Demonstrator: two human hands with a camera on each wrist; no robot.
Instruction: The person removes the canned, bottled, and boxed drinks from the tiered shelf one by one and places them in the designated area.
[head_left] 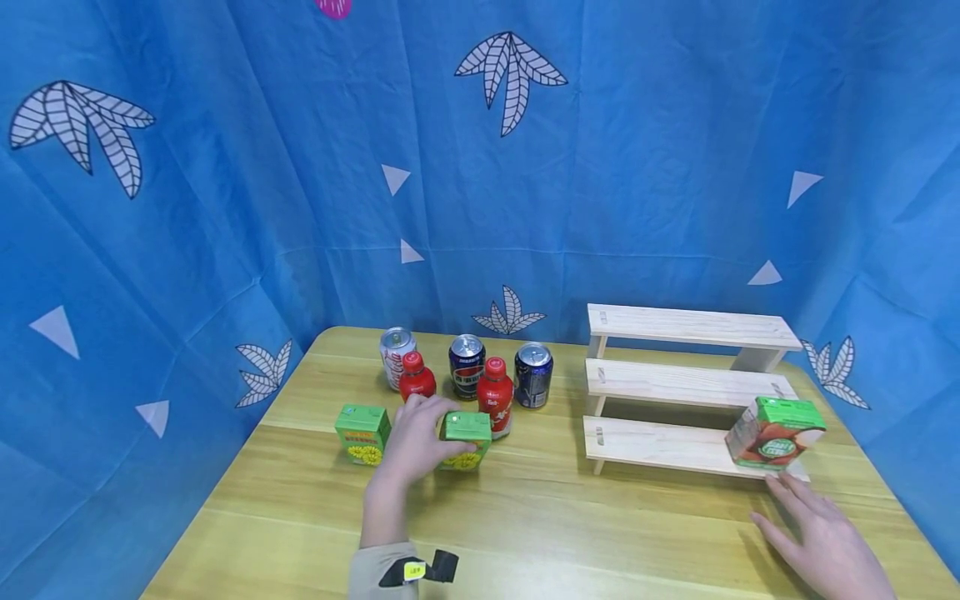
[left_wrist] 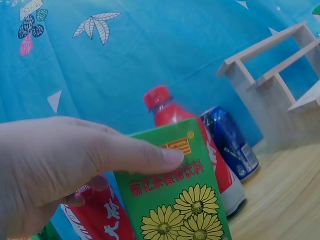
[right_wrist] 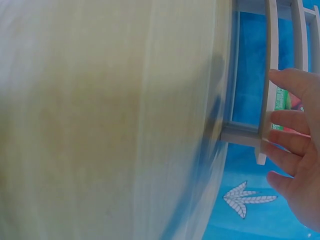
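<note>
My left hand (head_left: 420, 437) pinches a green drink carton (head_left: 467, 427) between thumb and fingers. In the left wrist view, the thumb lies across the front of this chrysanthemum-printed carton (left_wrist: 172, 200). Right behind it stands a red bottle (head_left: 496, 396) with a red cap. My right hand (head_left: 821, 533) is at the front right, its fingers loosely spread and holding nothing. Its fingertips are right at the front edge of the lowest board of a wooden three-step rack (head_left: 652, 442). On that board's right end sits a juice carton (head_left: 778, 437) with a green top.
A second green carton (head_left: 362, 433) stands left of my left hand. Behind are another red bottle (head_left: 417, 379), a white-and-red can (head_left: 396, 357), a dark blue can (head_left: 467, 367) and a blue can (head_left: 533, 375). A blue curtain (head_left: 510, 192) surrounds the wooden table (head_left: 555, 533).
</note>
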